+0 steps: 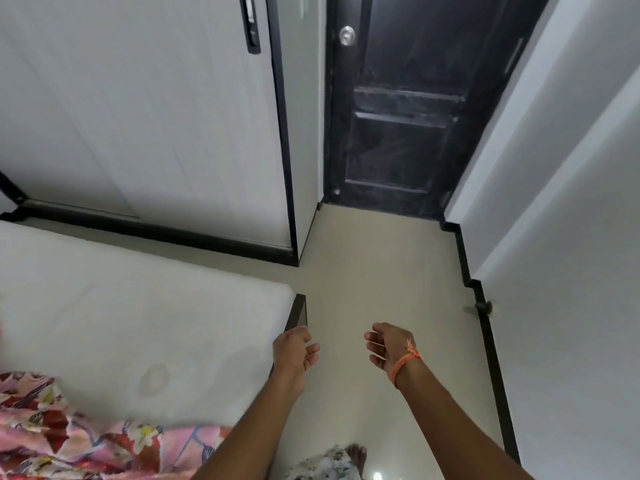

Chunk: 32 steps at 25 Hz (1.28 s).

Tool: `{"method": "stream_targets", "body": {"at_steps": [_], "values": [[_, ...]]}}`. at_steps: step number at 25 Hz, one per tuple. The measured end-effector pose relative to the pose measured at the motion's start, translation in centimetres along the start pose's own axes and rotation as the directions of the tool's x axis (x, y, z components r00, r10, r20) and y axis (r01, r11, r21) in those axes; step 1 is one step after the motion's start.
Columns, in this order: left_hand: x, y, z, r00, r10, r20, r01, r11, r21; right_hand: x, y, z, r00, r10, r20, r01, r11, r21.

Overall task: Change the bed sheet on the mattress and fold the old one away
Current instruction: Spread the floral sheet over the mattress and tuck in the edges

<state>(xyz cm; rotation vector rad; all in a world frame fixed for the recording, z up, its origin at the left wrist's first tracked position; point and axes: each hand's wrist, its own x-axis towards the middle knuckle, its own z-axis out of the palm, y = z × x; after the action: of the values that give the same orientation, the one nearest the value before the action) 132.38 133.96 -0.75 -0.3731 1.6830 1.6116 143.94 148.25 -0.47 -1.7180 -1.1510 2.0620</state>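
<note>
The mattress (138,306) lies bare and white at the left, its corner resting on a dark bed frame (298,311). A pink floral sheet (69,434) is bunched on its near edge, at the bottom left. Both hands hang over the beige floor (381,271) beside that corner, apart from each other and holding nothing. The left hand (294,351) is just off the frame's corner, its fingers (311,351) loosely curled and relaxed. The right hand (388,344) faces it with fingers likewise loose, an orange thread (403,363) tied round its wrist. A black door (405,116) with a silver knob (347,36) stands ahead, a white wardrobe (156,116) to its left. No writing or labels can be read anywhere.
</note>
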Motion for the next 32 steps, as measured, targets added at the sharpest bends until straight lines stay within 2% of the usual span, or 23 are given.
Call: {"method": "stream_targets", "body": {"at_steps": [4, 9, 12, 14, 17, 21, 25, 29, 32], "values": [[5.5, 7.8, 5.8, 0.995, 0.077, -0.066, -0.083, 0.993, -0.086, 7.7, -10.2, 3.5, 0.995, -0.032, 0.091, 0.038, 0.997, -0.071], [14.5, 16.0, 10.8, 0.959, 0.103, -0.263, -0.166, 0.960, -0.228, 19.0, -20.9, 12.5, 0.961, 0.021, 0.277, 0.035, 0.980, -0.196], [19.0, 20.1, 11.9, 0.908, 0.073, -0.412, -0.208, 0.933, -0.294, 24.1, -26.3, 18.8, 0.922, 0.059, 0.383, 0.065, 0.951, -0.303], [21.1, 23.2, 12.4, 0.856, 0.025, -0.516, -0.253, 0.892, -0.376, 26.0, -30.6, 23.4, 0.879, 0.101, 0.466, 0.098, 0.918, -0.385], [23.5, 28.6, 12.6, 0.770, 0.013, -0.638, -0.350, 0.844, -0.406, 27.9, -35.6, 30.6, 0.817, 0.139, 0.560, 0.187, 0.854, -0.485], [27.0, 33.3, 11.0, 0.696, -0.031, -0.717, -0.433, 0.779, -0.454, 28.2, -37.9, 39.9, 0.715, 0.242, 0.656, 0.212, 0.819, -0.533], [32.3, 37.5, 5.8, 0.617, -0.092, -0.782, -0.492, 0.731, -0.474, 27.3, -38.0, 51.3, 0.632, 0.306, 0.712, 0.295, 0.755, -0.586], [37.7, 41.4, -0.8, 0.611, -0.184, -0.770, -0.511, 0.652, -0.561, 26.2, -37.5, 62.3, 0.606, 0.331, 0.723, 0.340, 0.714, -0.612], [41.1, 46.5, -7.3, 0.605, -0.167, -0.779, -0.557, 0.610, -0.563, 25.2, -37.4, 72.3, 0.584, 0.341, 0.737, 0.341, 0.721, -0.603]]}}
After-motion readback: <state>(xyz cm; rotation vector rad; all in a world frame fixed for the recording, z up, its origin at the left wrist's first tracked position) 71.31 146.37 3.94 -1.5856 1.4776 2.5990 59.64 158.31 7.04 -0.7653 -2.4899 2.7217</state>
